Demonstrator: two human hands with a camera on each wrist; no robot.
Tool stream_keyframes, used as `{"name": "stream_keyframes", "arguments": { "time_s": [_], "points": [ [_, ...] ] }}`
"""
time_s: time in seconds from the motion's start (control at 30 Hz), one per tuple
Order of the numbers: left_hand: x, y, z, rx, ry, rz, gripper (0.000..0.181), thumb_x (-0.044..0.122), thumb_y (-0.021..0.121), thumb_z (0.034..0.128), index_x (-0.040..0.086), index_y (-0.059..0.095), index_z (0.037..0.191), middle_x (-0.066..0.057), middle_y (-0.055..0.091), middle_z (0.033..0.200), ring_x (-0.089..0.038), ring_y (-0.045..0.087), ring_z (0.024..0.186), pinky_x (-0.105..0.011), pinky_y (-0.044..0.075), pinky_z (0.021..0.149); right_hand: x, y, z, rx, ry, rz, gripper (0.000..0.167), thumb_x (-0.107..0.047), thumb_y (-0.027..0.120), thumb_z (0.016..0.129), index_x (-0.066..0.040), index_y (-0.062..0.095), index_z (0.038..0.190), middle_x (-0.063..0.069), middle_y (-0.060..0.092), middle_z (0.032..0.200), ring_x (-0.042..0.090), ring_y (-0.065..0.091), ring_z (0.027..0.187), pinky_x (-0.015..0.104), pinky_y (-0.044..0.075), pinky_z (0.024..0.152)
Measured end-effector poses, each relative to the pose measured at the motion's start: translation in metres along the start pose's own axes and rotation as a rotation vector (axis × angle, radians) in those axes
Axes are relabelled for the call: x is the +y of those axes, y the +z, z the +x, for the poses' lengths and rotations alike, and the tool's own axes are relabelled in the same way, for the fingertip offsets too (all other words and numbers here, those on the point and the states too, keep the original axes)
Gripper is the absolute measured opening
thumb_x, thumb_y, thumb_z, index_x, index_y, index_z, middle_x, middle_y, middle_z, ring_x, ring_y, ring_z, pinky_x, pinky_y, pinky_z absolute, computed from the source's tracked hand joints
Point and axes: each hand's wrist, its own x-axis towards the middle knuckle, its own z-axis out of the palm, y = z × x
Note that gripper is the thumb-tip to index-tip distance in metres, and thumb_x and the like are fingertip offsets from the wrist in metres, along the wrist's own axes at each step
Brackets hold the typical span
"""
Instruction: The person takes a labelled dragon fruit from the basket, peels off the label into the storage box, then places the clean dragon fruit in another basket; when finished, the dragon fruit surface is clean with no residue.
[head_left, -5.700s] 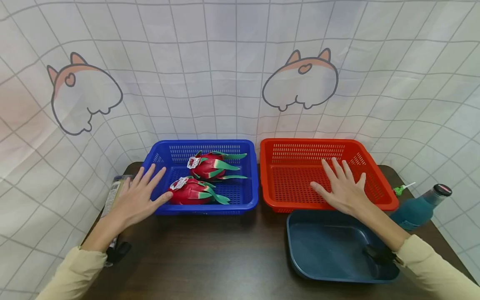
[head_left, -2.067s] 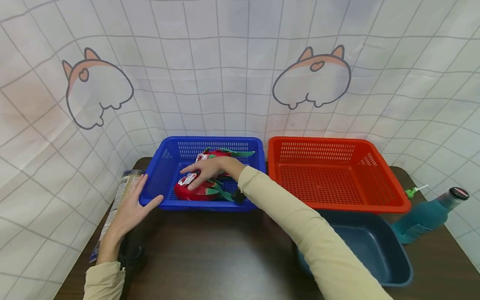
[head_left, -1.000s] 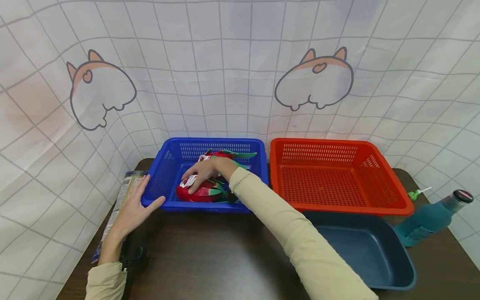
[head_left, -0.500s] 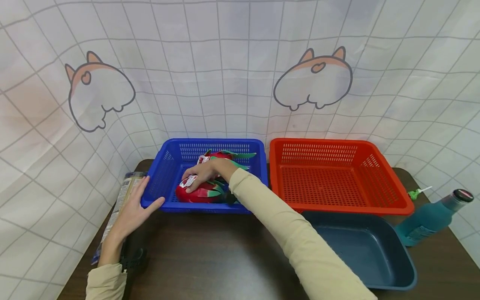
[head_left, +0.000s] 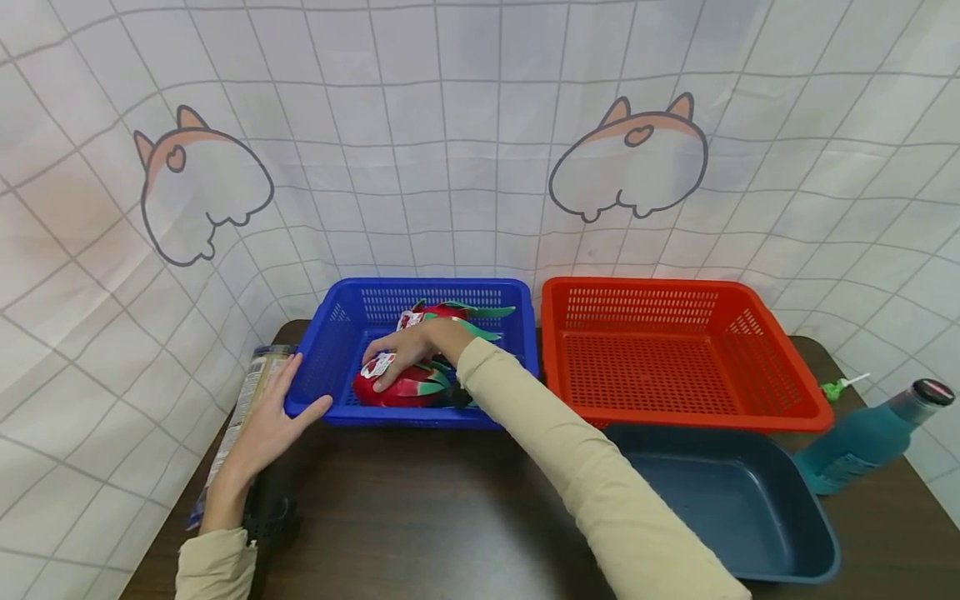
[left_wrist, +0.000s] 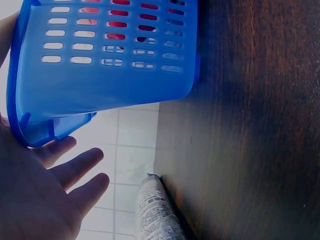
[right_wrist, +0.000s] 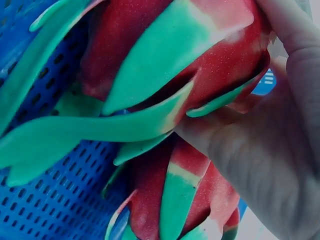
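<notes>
In the head view, my right hand grips the nearer of two dragon fruits, a red dragon fruit with green leaf tips and a white sticker. The right wrist view shows thumb and fingers on either side of this upper dragon fruit. Just behind it in the basket lies the far dragon fruit, partly hidden by the hand. Both lie in a blue basket. My left hand touches that basket's front left corner, its fingers fairly straight; the left wrist view has them against the basket's rim.
A red basket stands beside the blue one. Before it sits a dark blue tray. At the right are a teal bottle and a small green item on a white stick. A labelled cylinder lies at the left.
From above the red basket, my right hand has crossed left and settled on the nearer dragon fruit. My left hand has come down to the blue basket's corner. The last second shows little movement.
</notes>
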Motion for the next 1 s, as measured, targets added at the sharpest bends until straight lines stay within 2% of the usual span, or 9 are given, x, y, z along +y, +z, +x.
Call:
{"name": "stream_keyframes", "arguments": {
  "time_s": [0.33,0.63,0.87,1.0],
  "points": [
    [-0.002,0.000,0.000,-0.010,-0.022,0.002,0.091,0.055,0.060,0.0881,0.023,0.009,0.157,-0.024,0.010,0.161,-0.054,0.016,0.143,-0.079,0.020,0.102,0.004,-0.002,0.000,0.124,-0.162,-0.035,0.064,-0.043,0.067,0.087,-0.031,0.041,0.143,0.000,0.044,0.141,0.017,0.042,0.126,0.024,0.052,0.090],
    [0.000,-0.001,0.001,-0.006,-0.015,-0.004,0.093,0.052,0.061,0.0879,0.017,0.010,0.157,-0.025,0.012,0.161,-0.052,0.017,0.144,-0.076,0.020,0.105,0.011,-0.012,-0.011,0.255,-0.289,0.134,0.062,-0.034,0.070,0.087,-0.026,0.045,0.143,0.002,0.049,0.140,0.017,0.050,0.122,0.025,0.055,0.088],
    [-0.002,0.000,0.002,0.002,-0.007,-0.010,0.093,0.051,0.062,0.0882,0.016,0.011,0.157,-0.026,0.012,0.160,-0.052,0.015,0.144,-0.076,0.019,0.106,0.010,-0.017,-0.024,0.344,-0.357,0.140,0.062,-0.031,0.071,0.086,-0.024,0.047,0.143,0.004,0.051,0.139,0.019,0.051,0.121,0.025,0.055,0.088],
    [-0.002,0.000,0.002,-0.005,-0.009,-0.009,0.093,0.051,0.061,0.0885,0.016,0.010,0.157,-0.026,0.011,0.161,-0.052,0.015,0.144,-0.077,0.020,0.105,0.006,-0.019,-0.031,0.364,-0.395,0.167,0.062,-0.027,0.071,0.086,-0.021,0.047,0.144,0.005,0.050,0.139,0.019,0.052,0.121,0.026,0.055,0.088]
  ]
}}
